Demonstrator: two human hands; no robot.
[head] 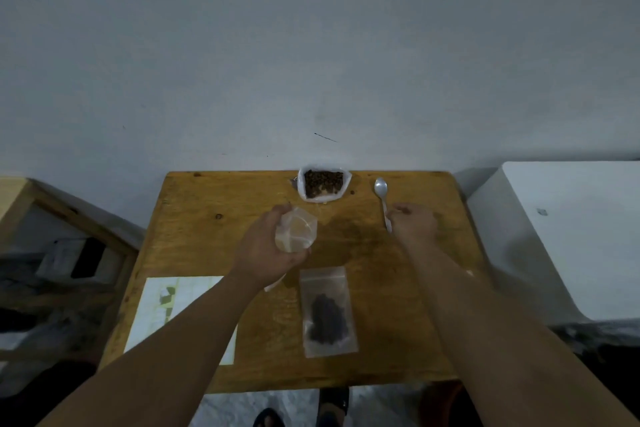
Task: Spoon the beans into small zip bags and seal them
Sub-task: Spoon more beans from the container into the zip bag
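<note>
Wooden table (pixel 207 204) against a grey wall (pixel 311 45); left hand (pixel 263 250) grips an empty zip bag (pixel 298 230), right hand (pixel 414 224) pinches the spoon (pixel 381 189).

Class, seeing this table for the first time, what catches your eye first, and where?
The left hand holds an empty clear small zip bag over the brown wooden table; the right hand pinches a silver metal spoon to its right. An open white plastic bag of brown beans sits at the far edge, a filled clear zip bag nearer.
</note>
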